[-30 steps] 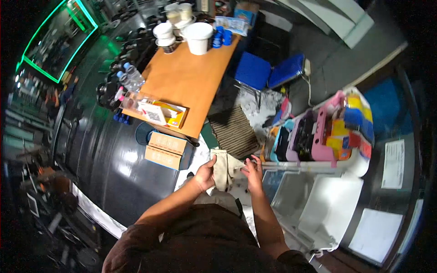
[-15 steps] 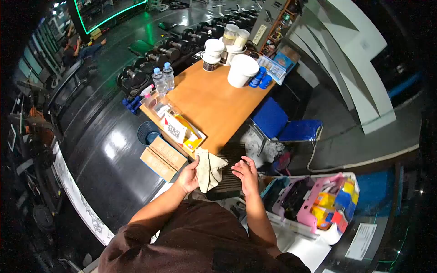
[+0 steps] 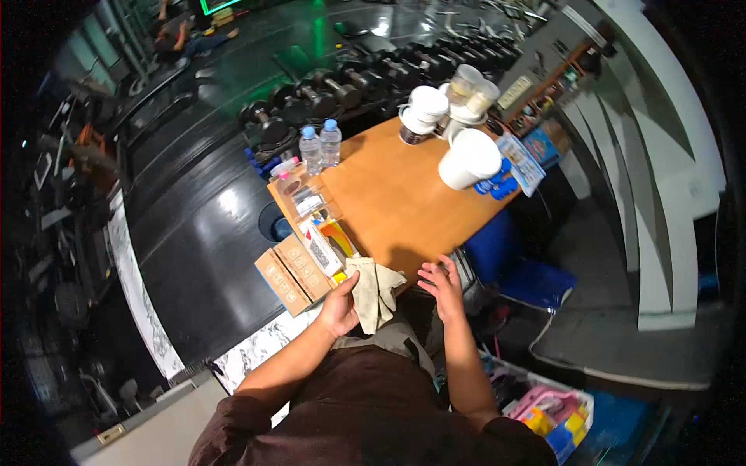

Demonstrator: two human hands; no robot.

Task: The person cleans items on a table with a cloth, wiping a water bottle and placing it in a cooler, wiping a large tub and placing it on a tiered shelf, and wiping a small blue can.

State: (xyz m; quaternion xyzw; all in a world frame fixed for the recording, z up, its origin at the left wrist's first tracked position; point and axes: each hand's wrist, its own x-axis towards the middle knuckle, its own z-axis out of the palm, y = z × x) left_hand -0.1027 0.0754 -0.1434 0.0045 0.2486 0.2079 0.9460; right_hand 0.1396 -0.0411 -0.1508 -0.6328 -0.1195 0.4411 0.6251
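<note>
A cream-coloured cloth [image 3: 374,293] hangs in folds from my left hand [image 3: 340,307], whose fingers are closed on its left edge. To the right of the cloth, my right hand [image 3: 443,286] is raised with its fingers apart and slightly curled, holding nothing. Both hands are by the near edge of a wooden table [image 3: 396,210]. Just beyond my left hand, a white box with a printed code [image 3: 320,247] and a yellow box [image 3: 342,239] stand along the table's left side.
Two water bottles [image 3: 320,147], a white bucket [image 3: 470,159] and stacked tubs [image 3: 423,113] stand on the table. A cardboard box [image 3: 291,276] is at its left, a blue chair [image 3: 536,272] at its right. Dumbbells [image 3: 342,85] line the back; someone [image 3: 186,39] sits far left.
My view has turned left and moved nearer the table, so the table and its objects appear further right. The cloth stays in my left hand; my right hand stays raised and apart from it.
</note>
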